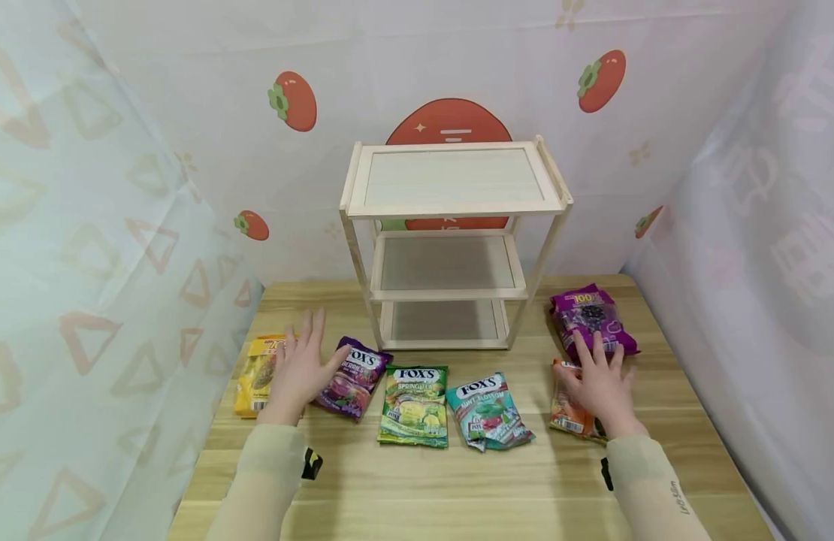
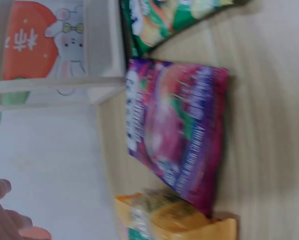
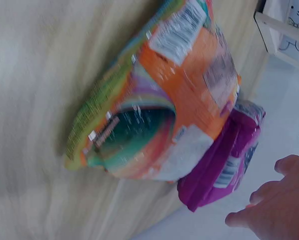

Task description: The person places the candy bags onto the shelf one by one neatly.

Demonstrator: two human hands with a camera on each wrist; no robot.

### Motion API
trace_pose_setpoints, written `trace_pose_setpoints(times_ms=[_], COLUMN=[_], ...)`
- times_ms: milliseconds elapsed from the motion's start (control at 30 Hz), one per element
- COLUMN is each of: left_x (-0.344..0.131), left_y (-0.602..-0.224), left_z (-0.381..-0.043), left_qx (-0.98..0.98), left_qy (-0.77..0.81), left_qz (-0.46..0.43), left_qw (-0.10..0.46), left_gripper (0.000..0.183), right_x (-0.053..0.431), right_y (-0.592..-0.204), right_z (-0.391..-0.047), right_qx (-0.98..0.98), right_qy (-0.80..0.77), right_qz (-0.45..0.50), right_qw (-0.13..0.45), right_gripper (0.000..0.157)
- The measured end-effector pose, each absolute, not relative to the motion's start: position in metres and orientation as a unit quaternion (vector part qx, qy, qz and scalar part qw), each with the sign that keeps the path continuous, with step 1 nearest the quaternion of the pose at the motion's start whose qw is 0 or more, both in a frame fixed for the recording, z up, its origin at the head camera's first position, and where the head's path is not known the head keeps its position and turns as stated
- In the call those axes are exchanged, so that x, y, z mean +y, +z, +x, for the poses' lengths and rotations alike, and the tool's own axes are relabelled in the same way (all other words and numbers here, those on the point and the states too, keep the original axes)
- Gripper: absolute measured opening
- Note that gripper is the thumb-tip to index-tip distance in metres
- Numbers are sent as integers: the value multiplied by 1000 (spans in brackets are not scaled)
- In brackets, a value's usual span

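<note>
My left hand (image 1: 297, 376), fingers spread, hovers between a yellow candy bag (image 1: 256, 376) and a purple Fox's berries candy bag (image 1: 355, 379); it holds nothing. Over an orange candy bag (image 1: 569, 406) my right hand (image 1: 601, 383) is spread in the same way, its fingertips overlapping the lower edge of a purple candy bag (image 1: 588, 315) with dark berries on it. The right wrist view shows the orange bag (image 3: 184, 90) lying against the purple one (image 3: 222, 165). Between the hands lie a green Fox's spring tea bag (image 1: 414, 409) and a teal Fox's mint bag (image 1: 491, 413).
A white wooden shelf rack (image 1: 451, 294) with three levels stands at the back middle of the wooden table (image 1: 430, 496). Printed cloth walls (image 1: 187, 90) enclose the table at the back and on both sides.
</note>
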State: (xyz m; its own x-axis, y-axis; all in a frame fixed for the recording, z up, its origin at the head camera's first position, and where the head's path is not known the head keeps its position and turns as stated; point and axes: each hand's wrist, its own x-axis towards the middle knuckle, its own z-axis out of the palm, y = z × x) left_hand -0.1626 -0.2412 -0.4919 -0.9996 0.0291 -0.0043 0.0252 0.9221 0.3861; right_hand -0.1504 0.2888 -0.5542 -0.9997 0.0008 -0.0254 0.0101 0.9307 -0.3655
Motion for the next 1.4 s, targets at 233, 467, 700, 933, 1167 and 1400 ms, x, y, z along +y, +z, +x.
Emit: trace_pose_setpoints(times_ms=[233,467,700,933,1167,1400], left_x=[-228,-215,-203,-193,-187,-183], left_y=[-471,-454,-439,-429,-424,-421], left_z=[-177,-189,-198,-204,-205,-206], left_qx=[973,955,928,904,861,838], left_qy=[226,290,366,416,495,536], left_qz=[41,59,72,97,114,94], left_qw=[-9,-14,-13,-14,-11,-26], left_gripper=[94,93,90,87,85,77], right_x=[305,318,323,323,326,326], right_y=[-545,-538,-535,-536,-542,-549], right_z=[-159,-168,-175,-180,-184,-186], right_qx=[978,976,975,976,977,974], right_qy=[-208,-214,-220,-210,-205,-211], right_qz=[6,8,8,6,4,0], right_qw=[23,29,41,51,64,81], right_gripper=[89,90,93,94,95,96])
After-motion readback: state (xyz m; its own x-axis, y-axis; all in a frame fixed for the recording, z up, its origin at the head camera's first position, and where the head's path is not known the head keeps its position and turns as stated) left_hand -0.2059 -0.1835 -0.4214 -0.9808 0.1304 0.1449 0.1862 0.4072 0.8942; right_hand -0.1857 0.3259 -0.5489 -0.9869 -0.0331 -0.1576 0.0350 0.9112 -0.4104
